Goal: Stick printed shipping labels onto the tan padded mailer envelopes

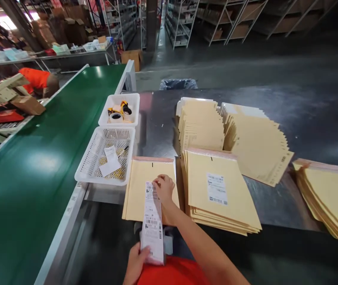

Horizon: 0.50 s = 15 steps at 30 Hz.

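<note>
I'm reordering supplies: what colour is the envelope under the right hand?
The envelope is pale tan-yellow, best seen in the head view.

Print on the label strip is too small to read; the right hand covers part of its upper label. Left hand – fingers partly hidden beneath the strip. Outermost envelope stack and green conveyor belt – cut off by the right and left edges respectively. Rear shelving contents are indistinct.
</note>
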Motion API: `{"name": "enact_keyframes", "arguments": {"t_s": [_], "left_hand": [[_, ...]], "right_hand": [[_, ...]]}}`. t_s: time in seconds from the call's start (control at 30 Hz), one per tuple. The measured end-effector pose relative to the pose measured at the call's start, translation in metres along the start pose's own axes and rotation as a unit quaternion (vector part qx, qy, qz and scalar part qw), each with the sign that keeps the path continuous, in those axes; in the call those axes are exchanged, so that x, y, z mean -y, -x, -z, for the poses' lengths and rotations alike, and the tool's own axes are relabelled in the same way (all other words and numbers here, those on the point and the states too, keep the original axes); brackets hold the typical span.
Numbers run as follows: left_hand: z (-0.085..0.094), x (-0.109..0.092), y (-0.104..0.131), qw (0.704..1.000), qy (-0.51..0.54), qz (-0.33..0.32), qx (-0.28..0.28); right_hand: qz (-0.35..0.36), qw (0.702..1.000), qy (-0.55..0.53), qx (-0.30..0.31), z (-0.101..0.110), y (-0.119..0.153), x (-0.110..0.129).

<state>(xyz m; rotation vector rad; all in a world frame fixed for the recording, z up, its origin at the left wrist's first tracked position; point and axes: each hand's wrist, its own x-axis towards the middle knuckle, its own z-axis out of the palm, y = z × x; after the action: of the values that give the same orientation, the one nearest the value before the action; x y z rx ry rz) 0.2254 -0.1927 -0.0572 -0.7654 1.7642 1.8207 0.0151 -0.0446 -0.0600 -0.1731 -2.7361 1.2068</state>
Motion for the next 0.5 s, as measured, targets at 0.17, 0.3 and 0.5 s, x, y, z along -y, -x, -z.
{"name": "enact_keyframes", "arguments": {"t_s": [0.17,0.3,0.5], "left_hand": [[0.008,0.005,0.035,0.984,-0.089,-0.13,0.087],[0.008,-0.04,0.024,0.975,-0.045,-0.218,-0.029],[0.022,-0.08,-0.041,0.981,0.169,-0.074,-0.061]], "right_hand": [[0.036,0.996,0.082,-0.001,-0.008,0.01,-0.005],[0.195,0.958,0.197,0.071,-0.008,0.038,-0.01],[0.334,0.898,0.196,0.206,-0.003,0.033,-0.008]]}}
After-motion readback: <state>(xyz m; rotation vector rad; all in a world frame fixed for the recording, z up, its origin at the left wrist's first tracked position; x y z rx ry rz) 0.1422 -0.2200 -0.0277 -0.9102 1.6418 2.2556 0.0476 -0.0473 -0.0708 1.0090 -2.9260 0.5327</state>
